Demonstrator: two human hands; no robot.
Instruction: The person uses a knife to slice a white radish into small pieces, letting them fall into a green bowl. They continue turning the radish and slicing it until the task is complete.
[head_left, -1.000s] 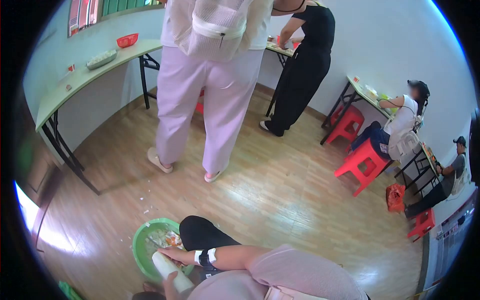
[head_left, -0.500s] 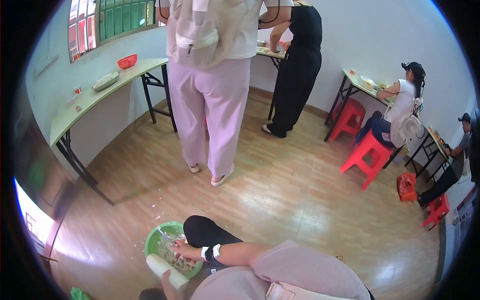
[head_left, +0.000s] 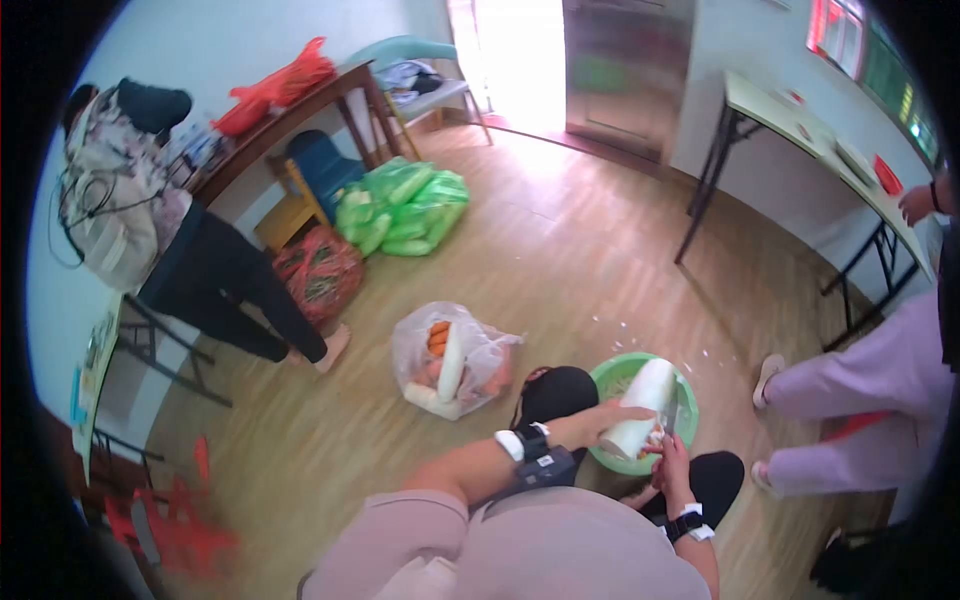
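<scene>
My left hand (head_left: 612, 420) is wrapped round a thick white radish (head_left: 645, 398), which slants over the green basin (head_left: 603, 373). A thin-bladed knife (head_left: 671, 418) is in my right hand (head_left: 673, 466), its blade beside the radish's right side. Whether the blade touches the radish, I cannot tell. Pale cut pieces (head_left: 620, 385) lie inside the basin, partly hidden by the radish and my hands.
Left of the basin, a plastic bag (head_left: 480, 345) holds carrots (head_left: 438, 338) and white radishes. Green bags (head_left: 410, 215) and a red bag (head_left: 320, 275) lie farther off. A person in lilac trousers (head_left: 865, 370) stands close on the right, another (head_left: 215, 270) on the left.
My view has swung left, bringing the doorway and vegetable bags into sight. The radish has moved from the basin's edge to over it, and the knife is now beside it.
</scene>
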